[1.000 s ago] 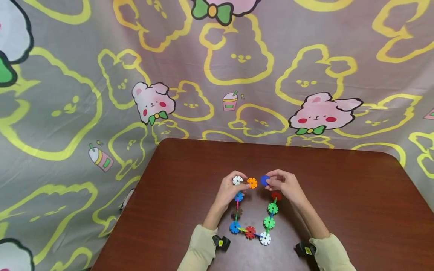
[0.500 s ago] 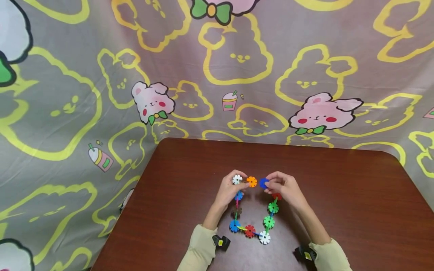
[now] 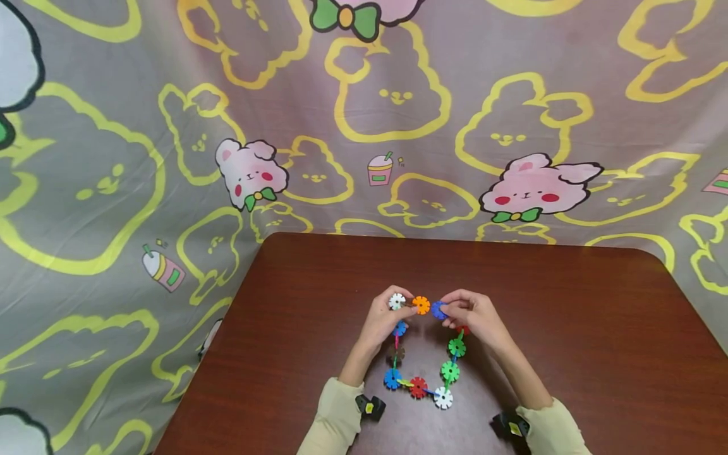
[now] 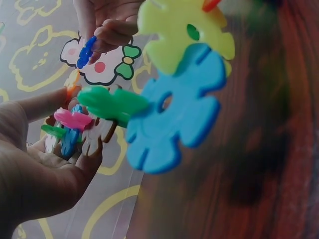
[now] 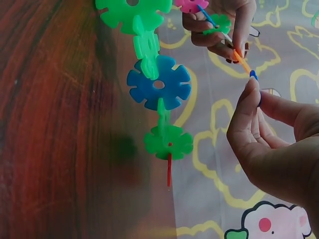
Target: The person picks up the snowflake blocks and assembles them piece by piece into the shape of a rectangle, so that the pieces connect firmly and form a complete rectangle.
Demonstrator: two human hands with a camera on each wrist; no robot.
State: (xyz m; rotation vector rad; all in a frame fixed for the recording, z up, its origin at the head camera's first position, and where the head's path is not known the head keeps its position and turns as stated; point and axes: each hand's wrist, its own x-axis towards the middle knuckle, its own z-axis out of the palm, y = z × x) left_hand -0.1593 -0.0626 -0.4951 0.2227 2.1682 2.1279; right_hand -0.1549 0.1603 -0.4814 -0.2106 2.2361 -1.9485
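Note:
In the head view my left hand (image 3: 382, 323) pinches an orange slotted snowflake disc (image 3: 421, 304) between thumb and fingers. It is one end of a chain of interlocking plastic discs, and a white disc (image 3: 397, 301) lies by the fingers. My right hand (image 3: 479, 319) pinches a loose-looking dark blue snowflake disc (image 3: 438, 309) by its edge, facing the orange one. The right wrist view shows the blue disc (image 5: 253, 74) right at the orange disc's (image 5: 242, 61) rim. The chain bends round in a U below, past a blue disc (image 3: 392, 379) and green discs (image 3: 450, 371).
The chain's other end, a red disc (image 3: 464, 330), lies beneath my right hand. A brown wooden table (image 3: 597, 328) extends around the hands, with a patterned cloth (image 3: 341, 170) hanging behind it. Black wrist cameras (image 3: 371, 407) sit at both cuffs.
My right hand has brought the blue disc slightly left, narrowing the gap to the orange disc, and the blue disc's face has turned more to view. My left hand has stayed nearly still.

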